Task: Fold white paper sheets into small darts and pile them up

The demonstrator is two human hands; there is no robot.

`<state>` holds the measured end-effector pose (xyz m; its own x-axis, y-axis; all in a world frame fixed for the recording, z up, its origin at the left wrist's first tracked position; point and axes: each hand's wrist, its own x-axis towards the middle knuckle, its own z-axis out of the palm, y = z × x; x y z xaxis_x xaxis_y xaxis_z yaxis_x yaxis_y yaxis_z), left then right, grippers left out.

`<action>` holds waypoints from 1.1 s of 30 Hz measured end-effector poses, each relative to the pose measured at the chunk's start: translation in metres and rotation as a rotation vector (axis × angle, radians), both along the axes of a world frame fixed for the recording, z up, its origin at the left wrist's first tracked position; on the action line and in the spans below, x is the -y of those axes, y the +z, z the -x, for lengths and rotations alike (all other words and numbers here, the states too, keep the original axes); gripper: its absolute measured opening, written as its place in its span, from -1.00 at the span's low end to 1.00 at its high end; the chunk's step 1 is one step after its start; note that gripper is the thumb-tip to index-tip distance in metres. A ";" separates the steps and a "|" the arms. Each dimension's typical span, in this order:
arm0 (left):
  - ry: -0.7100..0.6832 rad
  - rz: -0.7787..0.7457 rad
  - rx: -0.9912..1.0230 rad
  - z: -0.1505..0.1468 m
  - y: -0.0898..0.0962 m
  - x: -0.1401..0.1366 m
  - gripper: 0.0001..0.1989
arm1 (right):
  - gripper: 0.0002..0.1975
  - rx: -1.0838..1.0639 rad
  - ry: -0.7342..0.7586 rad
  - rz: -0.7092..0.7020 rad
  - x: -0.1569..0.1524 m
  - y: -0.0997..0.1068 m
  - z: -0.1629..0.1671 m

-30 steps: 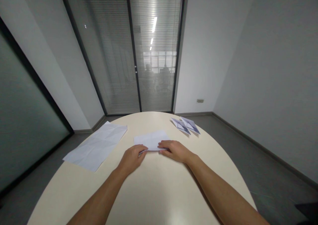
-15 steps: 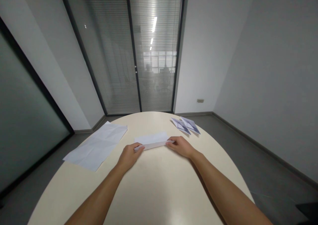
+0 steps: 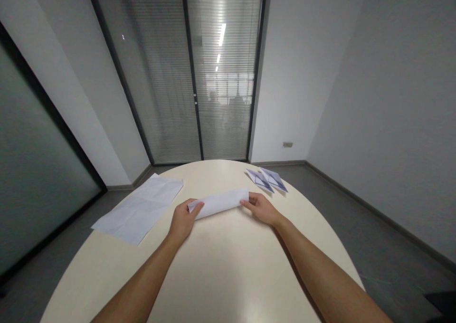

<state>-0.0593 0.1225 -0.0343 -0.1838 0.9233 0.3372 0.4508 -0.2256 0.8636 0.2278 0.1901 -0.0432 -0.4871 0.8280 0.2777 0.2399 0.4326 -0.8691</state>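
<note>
A white sheet of paper [image 3: 221, 203], folded into a long narrow strip, stretches between my two hands over the middle of the table. My left hand [image 3: 184, 217] pinches its left end, thumb on the near face and fingers behind. At the right end, my right hand [image 3: 261, 208] grips the strip in the same way. The strip is tilted so that its broad face shows, with its right end a little farther from me. Whatever lies behind the strip is hidden.
Larger creased white sheets [image 3: 142, 209] lie at the left of the round cream table [image 3: 213, 275]. Two folded paper pieces [image 3: 259, 180] rest near its far right edge. Beyond stand a glass door with blinds [image 3: 228, 123] and grey walls.
The paper has been turned up, so a wider face shows and the flat part behind it is no longer seen. Both hands have shifted slightly, with thumbs now on the near face.
</note>
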 end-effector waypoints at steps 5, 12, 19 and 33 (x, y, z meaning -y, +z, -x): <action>0.060 -0.004 0.099 -0.005 -0.001 -0.002 -0.60 | -0.55 -0.072 -0.084 -0.008 -0.003 0.000 0.003; 0.051 -0.015 0.257 -0.012 -0.003 -0.003 -0.43 | -0.58 -0.129 -0.222 -0.026 -0.004 0.000 0.009; 0.165 0.026 0.141 -0.006 -0.008 0.000 -0.45 | -0.40 -0.106 -0.356 -0.023 -0.008 -0.006 0.009; 0.009 -0.139 -0.530 -0.018 -0.004 0.010 -0.65 | -0.61 0.616 -0.375 -0.401 0.035 0.021 0.039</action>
<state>-0.0417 0.1127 -0.0383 0.0372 0.8628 0.5042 0.8187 -0.3157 0.4797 0.1890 0.1556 -0.0219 -0.3596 0.8608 0.3602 0.8133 0.4784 -0.3312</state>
